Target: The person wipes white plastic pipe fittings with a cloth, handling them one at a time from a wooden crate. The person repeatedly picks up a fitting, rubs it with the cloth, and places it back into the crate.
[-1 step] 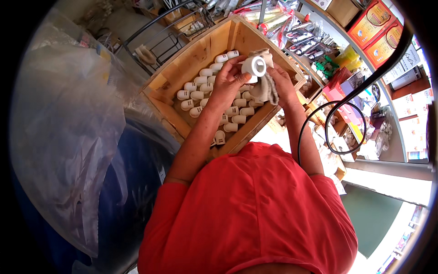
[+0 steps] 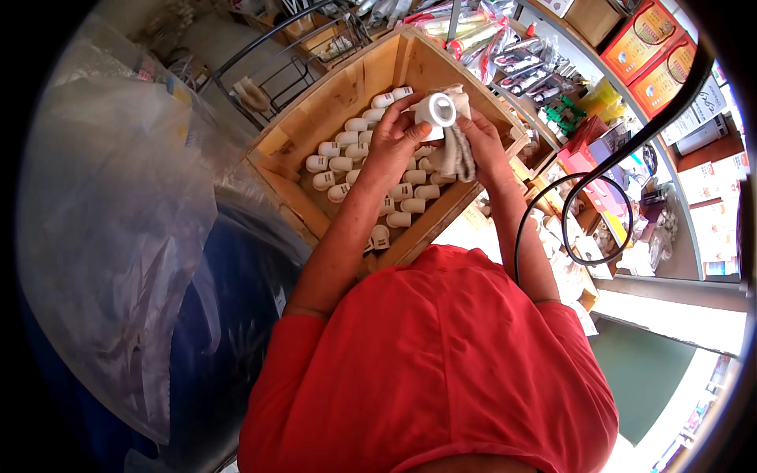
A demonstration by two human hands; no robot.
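Above the wooden box (image 2: 272,154), my left hand (image 2: 393,142) grips a white plastic pipe elbow (image 2: 430,113), its round open end facing up and to the right. My right hand (image 2: 486,144) holds a crumpled beige cloth (image 2: 455,158) right against the elbow. Part of the cloth hangs down below the fingers. Inside the box, several similar white elbows (image 2: 341,165) lie in rows under my hands; some are hidden by my left arm.
Clear plastic sheeting (image 2: 118,236) over something blue stands at the left. A black cable (image 2: 564,229) loops beside my right forearm. Shelves at the right hold bagged parts (image 2: 524,63) and red-orange cartons (image 2: 646,47). A black wire rack (image 2: 288,83) stands behind the box.
The elbow has shifted slightly left and turned, so its open end shows more fully. My right hand and the cloth have moved slightly.
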